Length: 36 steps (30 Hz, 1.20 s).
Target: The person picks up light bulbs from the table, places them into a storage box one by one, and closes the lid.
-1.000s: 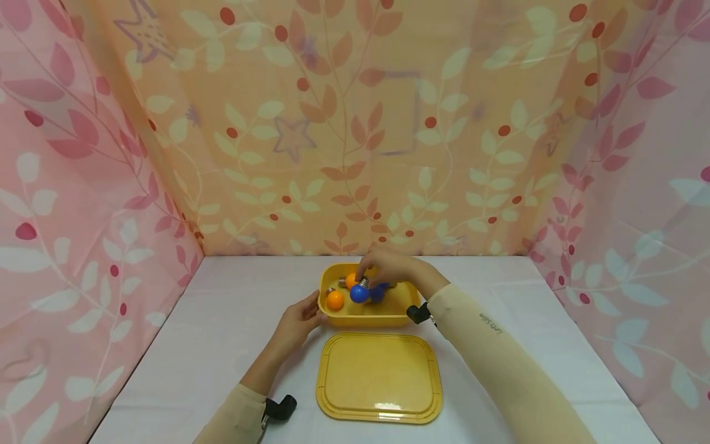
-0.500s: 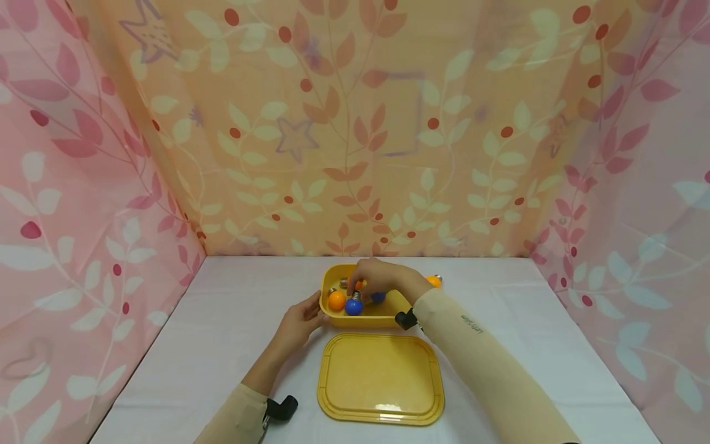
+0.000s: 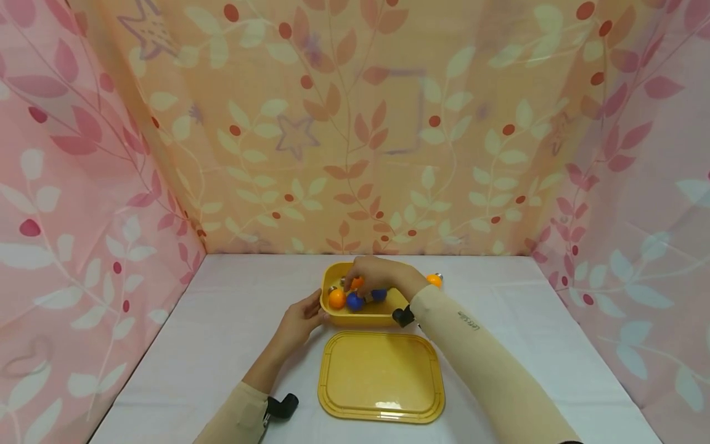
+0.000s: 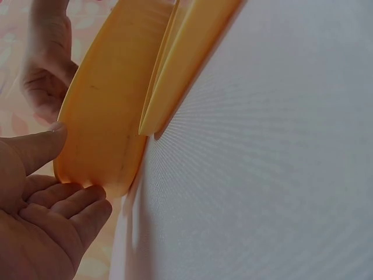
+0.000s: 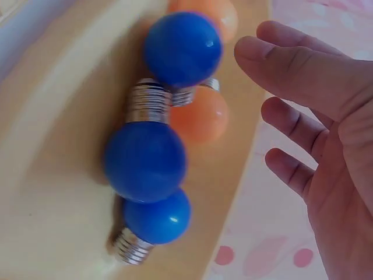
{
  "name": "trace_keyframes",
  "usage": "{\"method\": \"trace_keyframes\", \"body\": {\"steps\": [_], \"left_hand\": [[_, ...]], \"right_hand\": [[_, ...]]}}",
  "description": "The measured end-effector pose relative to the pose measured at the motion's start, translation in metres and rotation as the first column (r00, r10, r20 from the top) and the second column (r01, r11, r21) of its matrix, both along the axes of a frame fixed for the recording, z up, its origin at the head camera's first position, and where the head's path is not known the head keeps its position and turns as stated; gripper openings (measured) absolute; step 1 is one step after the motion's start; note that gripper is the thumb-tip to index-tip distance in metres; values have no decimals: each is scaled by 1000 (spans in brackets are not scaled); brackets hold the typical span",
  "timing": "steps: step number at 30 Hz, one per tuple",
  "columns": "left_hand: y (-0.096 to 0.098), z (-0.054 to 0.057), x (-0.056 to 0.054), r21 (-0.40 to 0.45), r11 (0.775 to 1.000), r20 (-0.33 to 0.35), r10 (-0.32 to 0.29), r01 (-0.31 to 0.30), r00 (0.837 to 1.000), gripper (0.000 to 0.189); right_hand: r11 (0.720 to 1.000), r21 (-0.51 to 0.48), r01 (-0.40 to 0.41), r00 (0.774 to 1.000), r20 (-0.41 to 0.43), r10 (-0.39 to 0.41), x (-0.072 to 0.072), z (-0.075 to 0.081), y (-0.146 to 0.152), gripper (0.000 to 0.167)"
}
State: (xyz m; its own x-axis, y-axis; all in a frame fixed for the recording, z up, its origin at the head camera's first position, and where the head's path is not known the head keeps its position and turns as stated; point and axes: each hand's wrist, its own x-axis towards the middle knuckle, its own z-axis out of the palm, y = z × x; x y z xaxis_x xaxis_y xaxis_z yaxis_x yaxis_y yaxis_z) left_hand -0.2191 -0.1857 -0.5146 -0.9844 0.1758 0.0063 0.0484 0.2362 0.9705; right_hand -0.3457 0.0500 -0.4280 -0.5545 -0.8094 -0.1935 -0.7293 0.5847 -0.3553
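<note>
Bulbs (image 5: 145, 162), blue and orange, lie in the yellow box (image 3: 360, 320), frame centre; one orange bulb (image 3: 434, 281) sits outside, right. Your right hand (image 3: 378, 275) is empty, fingers parted; your left hand (image 3: 297, 319) touches the box, fingers loosely extended. Crowding could make bulbs roll or knock. Sleeve (image 3: 482, 348) lettering: apparently "Let's Slim".

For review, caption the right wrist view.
Right hand, holding nothing, near three blue light bulbs and two orange light bulbs in a yellow container.

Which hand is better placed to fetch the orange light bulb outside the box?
Likely the right hand: it holds nothing and is over the yellow box, nearer the orange light bulb. The left hand touches the box's opposite end.
</note>
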Motion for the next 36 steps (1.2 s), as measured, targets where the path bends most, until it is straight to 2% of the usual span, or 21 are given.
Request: {"method": "trace_keyframes", "body": {"steps": [5, 12, 17, 24, 32, 36], "left_hand": [[0, 1, 0, 4, 1000, -1, -2, 2, 1000, 70], [0, 1, -3, -10, 1000, 6, 8, -8, 1000, 71], [0, 0, -4, -15, 1000, 0, 12, -12, 1000, 70], [0, -1, -2, -33, 999, 8, 23, -23, 1000, 71], [0, -2, -2, -28, 999, -4, 17, -17, 1000, 71], [0, -2, -3, -29, 999, -2, 17, -17, 1000, 71]], "right_hand": [[997, -74, 4, 1000, 9, -3, 1, 18, 8, 27], [988, -147, 44, 995, -88, -57, 2, 37, 39, 28], [977, -200, 75, 987, -127, -102, 3, 42, 66, 27], [944, -282, 170, 971, -116, -210, 1, 37, 103, 32], [895, -340, 288, 936, -96, -338, -4, 23, 142, 29], [855, -401, 329, 916, -82, -391, -8, 14, 159, 28]]}}
